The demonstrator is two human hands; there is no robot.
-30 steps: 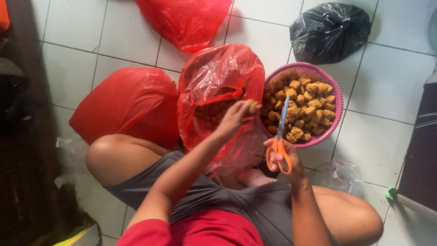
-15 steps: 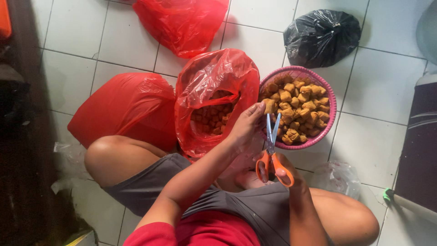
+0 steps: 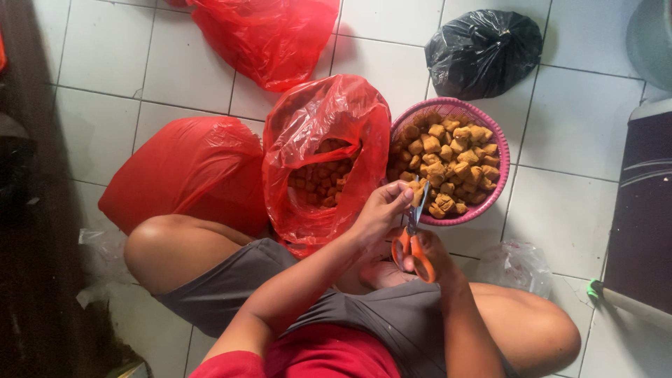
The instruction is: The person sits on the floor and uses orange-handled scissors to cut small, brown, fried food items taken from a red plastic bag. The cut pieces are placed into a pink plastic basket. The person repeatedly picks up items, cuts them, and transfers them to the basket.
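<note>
Tiled floor point(image 3: 560, 210) | left hand point(image 3: 381, 210) pinches tofu piece point(image 3: 414, 187) | right hand point(image 3: 428, 252) grips scissors point(image 3: 413, 241) | basket rim point(image 3: 483, 210) adjacent

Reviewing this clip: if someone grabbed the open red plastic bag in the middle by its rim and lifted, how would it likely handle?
The open red bag looks like thin, crinkled film, so it would probably flop and stretch. The brown pieces pooled inside would likely sag to the bottom. It seems only partly filled, so probably light.

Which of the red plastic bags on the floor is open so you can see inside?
The middle red bag, right beside the pink basket. Its mouth gapes, showing brown fried pieces inside. The red bag at the left and the red bag at the top look closed.
</note>
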